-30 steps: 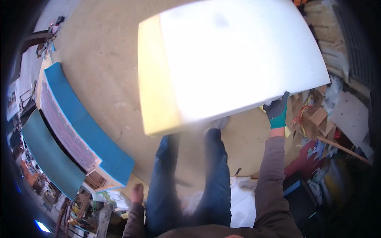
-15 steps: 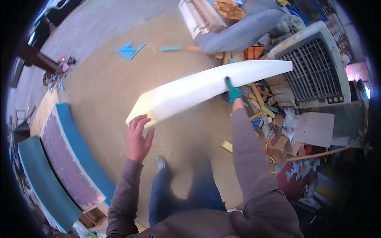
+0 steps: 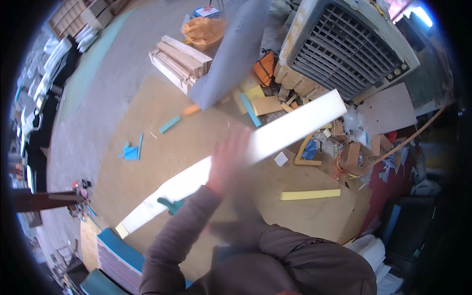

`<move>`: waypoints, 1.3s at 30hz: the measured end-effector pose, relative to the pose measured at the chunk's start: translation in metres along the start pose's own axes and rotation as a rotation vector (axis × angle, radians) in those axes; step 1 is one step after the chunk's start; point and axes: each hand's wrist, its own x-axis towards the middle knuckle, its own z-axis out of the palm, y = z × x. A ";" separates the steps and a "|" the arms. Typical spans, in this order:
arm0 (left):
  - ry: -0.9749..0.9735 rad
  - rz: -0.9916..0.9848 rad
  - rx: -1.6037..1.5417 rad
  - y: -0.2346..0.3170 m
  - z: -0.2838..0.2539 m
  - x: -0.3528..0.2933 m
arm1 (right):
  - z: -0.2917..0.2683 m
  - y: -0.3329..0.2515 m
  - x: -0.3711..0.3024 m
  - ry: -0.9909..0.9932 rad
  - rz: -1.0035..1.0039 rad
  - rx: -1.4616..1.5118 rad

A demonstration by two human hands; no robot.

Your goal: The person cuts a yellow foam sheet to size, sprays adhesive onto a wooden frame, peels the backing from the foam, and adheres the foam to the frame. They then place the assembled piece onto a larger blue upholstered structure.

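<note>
A long white foam piece (image 3: 290,125) with a yellowish end lies slantwise in front of me, raised at the far right and lower at the near left. My left hand (image 3: 228,160) is bare and rests across the foam's middle, its fingers smeared by motion. Beneath my left forearm, my right hand (image 3: 171,204) in a green glove grips the foam's lower edge near the narrow end. The right arm crosses under the left one, so most of that hand and its wrist is hidden.
A large cooler with a grille (image 3: 351,49) stands at the far right beside scraps and cardboard. Wooden slats (image 3: 179,64) and a grey roll (image 3: 233,54) lie farther off. A yellow foam strip (image 3: 309,194) is on the floor; blue upholstered panels (image 3: 120,248) stand near left.
The foam has turned, its yellowish end swinging nearer on the left. My right hand has crossed leftward under my left arm, while my left hand has moved to the foam's middle.
</note>
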 end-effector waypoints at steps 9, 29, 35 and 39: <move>-0.024 -0.213 -0.129 -0.073 -0.118 -0.071 | -0.068 -0.048 -0.061 -0.195 -0.123 0.046; 0.390 -0.717 -0.360 -0.175 -0.335 -0.497 | 0.039 -0.359 -0.194 -0.162 -1.222 -0.656; 0.849 -0.779 -0.609 -0.141 -0.364 -0.599 | 0.178 -0.383 -0.229 -0.237 -1.318 -0.741; 1.319 -0.916 -0.727 -0.158 -0.374 -0.680 | 0.259 -0.403 -0.259 -0.214 -1.804 -0.591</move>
